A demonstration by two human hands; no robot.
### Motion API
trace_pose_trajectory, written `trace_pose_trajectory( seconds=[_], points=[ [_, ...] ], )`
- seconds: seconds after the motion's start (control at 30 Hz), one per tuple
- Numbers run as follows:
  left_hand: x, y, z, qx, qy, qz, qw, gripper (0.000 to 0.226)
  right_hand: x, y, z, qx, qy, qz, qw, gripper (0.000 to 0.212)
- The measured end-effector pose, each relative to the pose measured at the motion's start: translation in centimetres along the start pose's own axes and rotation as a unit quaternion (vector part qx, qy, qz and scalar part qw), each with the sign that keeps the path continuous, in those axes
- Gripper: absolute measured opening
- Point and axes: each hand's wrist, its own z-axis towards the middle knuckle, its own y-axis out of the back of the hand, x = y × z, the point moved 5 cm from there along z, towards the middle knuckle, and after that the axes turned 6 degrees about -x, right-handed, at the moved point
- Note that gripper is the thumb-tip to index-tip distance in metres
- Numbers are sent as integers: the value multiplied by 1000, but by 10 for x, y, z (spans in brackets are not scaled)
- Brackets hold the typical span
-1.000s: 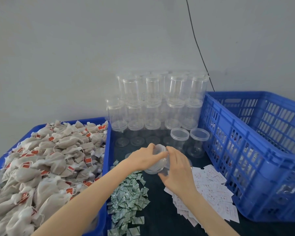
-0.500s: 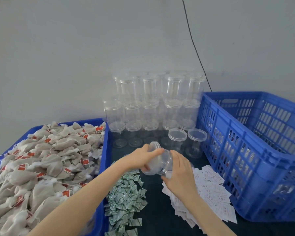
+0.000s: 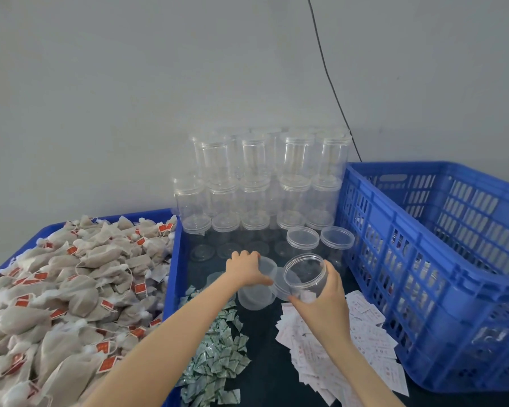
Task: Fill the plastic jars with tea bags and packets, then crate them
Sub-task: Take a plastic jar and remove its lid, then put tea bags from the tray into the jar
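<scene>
An open jar (image 3: 306,274) is held in the right hand (image 3: 325,304), fingers and thumb curled round its clear wall near the base. The jar is tilted, its long axis running from the hand up and to the left, and its open mouth is turned toward the camera and the left. It is carried above the dark table (image 3: 262,362), between the white packets (image 3: 365,342) and the stacked jars (image 3: 265,183) at the wall. A lid (image 3: 266,267) is gripped from above by the left hand (image 3: 246,268), fingers bent over its rim; it is held on top of a stack of lids (image 3: 254,298) just left of the jar's mouth. Whether lid and jar touch cannot be told. Two capped jars (image 3: 319,240) are seen upright just behind the hands. Green packets (image 3: 218,356) are heaped on the table under the left forearm. A blue tray (image 3: 174,259) piled with tea bags (image 3: 71,289) is set at the left. A blue crate (image 3: 423,259) is set at the right, close beside the white packets.
</scene>
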Motion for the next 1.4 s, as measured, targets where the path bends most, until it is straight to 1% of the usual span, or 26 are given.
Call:
trace_pose_trajectory(
  seconds=[0.07, 0.27, 0.4, 0.53, 0.63, 0.73, 0.9, 0.97, 1.03, 1.1, 1.17, 1.23, 1.33, 1.4],
  points=[
    [-3, -12, 7, 1, 2, 38, 999, 79, -3, 1, 0, 6, -1, 4, 1000, 105],
    [2, -26, 18, -39, 49, 29, 998, 76, -16, 0, 0, 27, -9, -14, 999, 102],
    [10, -30, 21, -9, 66, 9, 998, 70, -21, -3, -1, 37, -21, -14, 999, 101],
    [15, -39, 24, 53, 51, -10, 997, 55, -20, -9, -4, 48, -22, -6, 999, 99],
    [15, -45, 26, 73, 37, -26, 996, 55, -18, -13, -7, 57, -22, -5, 998, 101],
    [14, -50, 26, 73, 9, -27, 997, 54, -15, -16, -8, 70, -28, 18, 997, 98],
    [15, -48, 19, 60, -28, -37, 997, 55, -4, -27, -6, 108, -49, 112, 987, 92],
    [14, -40, 13, 60, -50, -51, 996, 50, 5, -33, -4, 122, -41, 126, 984, 89],
    [13, -26, 7, 46, -70, -86, 993, 40, 18, -40, -1, 132, -32, 132, 982, 90],
    [18, -6, 0, 17, -76, -116, 990, 33, 32, -47, 1, 133, -27, 144, 980, 91],
    [26, 18, -7, -26, -95, -113, 989, 29, 46, -55, 3, 138, -19, 156, 978, 90],
    [40, 43, -14, -79, -114, -102, 985, 31, 59, -63, 2, 149, -9, 165, 975, 88],
    [77, 79, -27, -156, -88, -98, 979, 35, 78, -74, -3, 169, 3, 177, 970, 86],
    [110, 95, -37, -213, -44, -73, 973, 34, 91, -79, -10, 179, 10, 182, 967, 90]
  ],
)
